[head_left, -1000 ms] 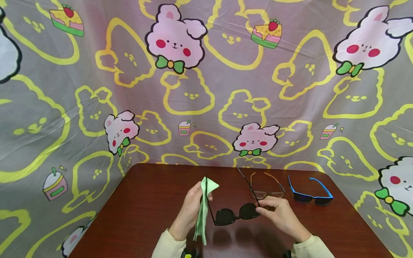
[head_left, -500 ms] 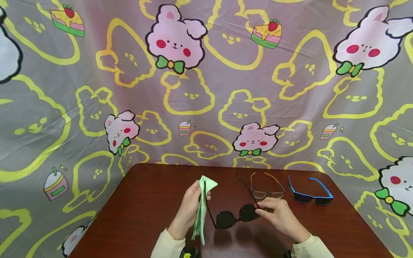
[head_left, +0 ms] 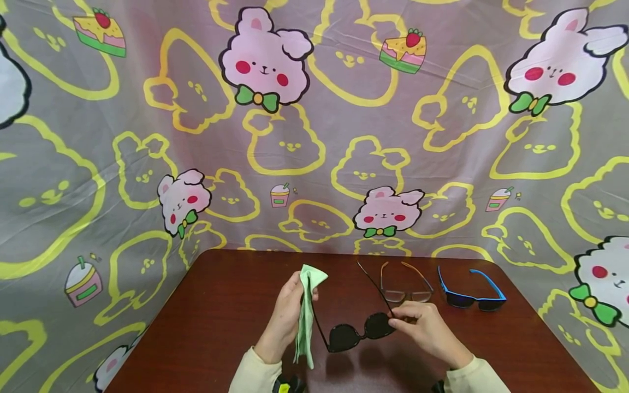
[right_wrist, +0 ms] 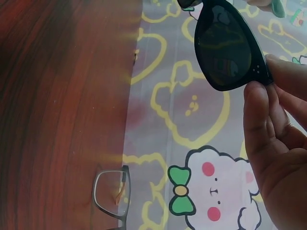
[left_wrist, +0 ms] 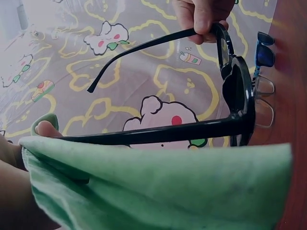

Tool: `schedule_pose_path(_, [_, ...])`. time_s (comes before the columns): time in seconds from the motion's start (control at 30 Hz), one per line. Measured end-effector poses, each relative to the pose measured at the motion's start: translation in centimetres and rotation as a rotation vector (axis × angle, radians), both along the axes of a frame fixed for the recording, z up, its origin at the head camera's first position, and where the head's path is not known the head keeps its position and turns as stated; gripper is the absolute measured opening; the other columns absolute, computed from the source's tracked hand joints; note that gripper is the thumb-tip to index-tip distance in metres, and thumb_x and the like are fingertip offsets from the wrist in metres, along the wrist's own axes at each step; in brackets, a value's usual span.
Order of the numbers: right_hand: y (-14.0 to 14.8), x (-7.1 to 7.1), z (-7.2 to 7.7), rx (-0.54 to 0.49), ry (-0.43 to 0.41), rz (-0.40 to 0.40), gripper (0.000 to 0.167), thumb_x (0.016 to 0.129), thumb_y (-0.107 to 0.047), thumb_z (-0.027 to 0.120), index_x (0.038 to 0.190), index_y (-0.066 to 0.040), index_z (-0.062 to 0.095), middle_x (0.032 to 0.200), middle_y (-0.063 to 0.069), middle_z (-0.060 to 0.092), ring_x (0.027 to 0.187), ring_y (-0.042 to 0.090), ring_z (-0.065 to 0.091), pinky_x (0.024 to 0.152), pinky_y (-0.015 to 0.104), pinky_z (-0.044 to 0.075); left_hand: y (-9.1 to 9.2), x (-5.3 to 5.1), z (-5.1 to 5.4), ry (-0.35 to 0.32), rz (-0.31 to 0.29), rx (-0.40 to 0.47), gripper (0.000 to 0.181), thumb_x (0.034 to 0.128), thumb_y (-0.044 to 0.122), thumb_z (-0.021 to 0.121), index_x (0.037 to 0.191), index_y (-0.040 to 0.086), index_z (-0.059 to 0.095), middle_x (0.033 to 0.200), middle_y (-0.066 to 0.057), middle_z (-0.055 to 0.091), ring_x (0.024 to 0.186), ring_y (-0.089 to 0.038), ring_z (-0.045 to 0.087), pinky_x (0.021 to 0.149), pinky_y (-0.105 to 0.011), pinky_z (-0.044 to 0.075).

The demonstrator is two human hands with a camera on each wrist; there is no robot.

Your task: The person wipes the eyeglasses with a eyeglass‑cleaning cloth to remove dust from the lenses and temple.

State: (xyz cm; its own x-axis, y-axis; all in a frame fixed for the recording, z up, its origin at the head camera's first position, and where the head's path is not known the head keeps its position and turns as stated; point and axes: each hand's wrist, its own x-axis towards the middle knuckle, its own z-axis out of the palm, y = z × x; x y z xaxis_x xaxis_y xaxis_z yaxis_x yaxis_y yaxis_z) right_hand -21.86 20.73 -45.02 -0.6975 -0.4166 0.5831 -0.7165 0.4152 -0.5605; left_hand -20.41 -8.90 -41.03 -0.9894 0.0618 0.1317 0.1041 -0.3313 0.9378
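Observation:
Black sunglasses (head_left: 345, 337) hang above the table with both temples unfolded and pointing away from me. My right hand (head_left: 426, 327) pinches them at the hinge corner beside the right lens, as the right wrist view also shows at the dark lens (right_wrist: 223, 52). A light green cloth (head_left: 306, 322) drapes from my left hand (head_left: 286, 308). Its fingers pinch the cloth around the end of the left temple (left_wrist: 177, 132). In the left wrist view the hanging cloth covers much of the lower part and hides most of that hand.
Clear-lensed glasses with orange-brown temples (head_left: 408, 296) lie on the dark wooden table (head_left: 221, 316) behind the right hand. Blue-framed sunglasses (head_left: 474, 300) stand farther right. A grey curtain (head_left: 314, 125) with cartoon rabbits rises behind the table's back edge.
The left hand, with the cloth and temple tip, has shifted slightly left and upward. The sunglasses' left lens has dipped a little. My right hand keeps its pinch almost in place.

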Motion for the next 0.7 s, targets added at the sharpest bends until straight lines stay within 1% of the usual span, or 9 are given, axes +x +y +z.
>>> schedule_pose_path(0.1, [-0.03,0.06,0.06,0.000,-0.022,0.012,0.011,0.077,-0.007,0.076,0.088,-0.007,0.074,0.082,-0.002,0.066,0.069,0.002,0.057,0.053,0.022,0.049,-0.03,-0.07,0.12,0.007,0.017,-0.013,0.019,0.1020,0.021,0.041,0.106,0.007,0.052,0.081,-0.003,0.053,0.074,-0.013,0.053,0.064,-0.020,0.040])
schedule_pose_path(0.23, [0.10,0.07,0.00,-0.001,-0.049,0.043,0.010,0.079,-0.007,0.075,0.089,-0.008,0.074,0.081,-0.002,0.066,0.068,0.001,0.057,0.053,0.022,0.049,-0.10,-0.18,0.19,0.026,0.058,-0.067,0.023,0.1015,0.020,0.043,0.112,0.001,0.052,0.084,-0.002,0.055,0.078,-0.015,0.054,0.071,-0.023,0.040])
schedule_pose_path(0.33, [0.29,0.02,-0.13,-0.006,-0.046,0.064,0.009,0.079,-0.007,0.075,0.088,-0.010,0.074,0.079,-0.002,0.065,0.067,0.001,0.056,0.053,0.022,0.048,-0.15,-0.29,0.12,0.040,0.088,-0.097,0.025,0.1007,0.014,0.043,0.116,-0.003,0.052,0.084,0.000,0.057,0.079,-0.016,0.055,0.073,-0.025,0.040])
schedule_pose_path(0.4, [0.41,-0.03,-0.19,-0.013,-0.038,0.068,0.010,0.079,-0.007,0.075,0.087,-0.011,0.073,0.078,-0.004,0.065,0.066,0.001,0.055,0.052,0.023,0.048,-0.22,-0.35,0.10,0.046,0.105,-0.094,0.026,0.0997,0.010,0.042,0.120,-0.006,0.050,0.086,0.000,0.058,0.080,-0.016,0.056,0.075,-0.025,0.041])
schedule_pose_path(0.47, [0.53,-0.05,-0.22,-0.016,-0.027,0.066,0.012,0.078,-0.005,0.076,0.087,-0.012,0.073,0.078,-0.005,0.064,0.066,0.001,0.055,0.052,0.022,0.048,-0.34,-0.44,0.10,0.051,0.134,-0.076,0.028,0.0982,0.006,0.042,0.122,-0.007,0.049,0.087,0.000,0.058,0.081,-0.015,0.056,0.075,-0.024,0.041])
schedule_pose_path(0.6, [0.75,0.05,-0.17,-0.021,-0.016,0.048,0.013,0.076,-0.004,0.077,0.086,-0.012,0.074,0.079,-0.009,0.064,0.066,0.002,0.056,0.053,0.022,0.049,-0.65,-0.59,0.18,0.078,0.216,-0.031,0.030,0.0967,0.003,0.046,0.124,-0.008,0.047,0.093,-0.002,0.057,0.083,-0.014,0.056,0.074,-0.023,0.044])
schedule_pose_path(0.7, [0.91,0.18,-0.04,-0.019,-0.012,0.020,0.013,0.076,-0.005,0.077,0.086,-0.011,0.074,0.081,-0.009,0.065,0.068,0.003,0.058,0.054,0.022,0.049,-0.82,-0.57,0.23,0.103,0.279,-0.031,0.030,0.0955,0.003,0.049,0.123,-0.008,0.049,0.094,-0.004,0.058,0.081,-0.014,0.057,0.070,-0.023,0.046])
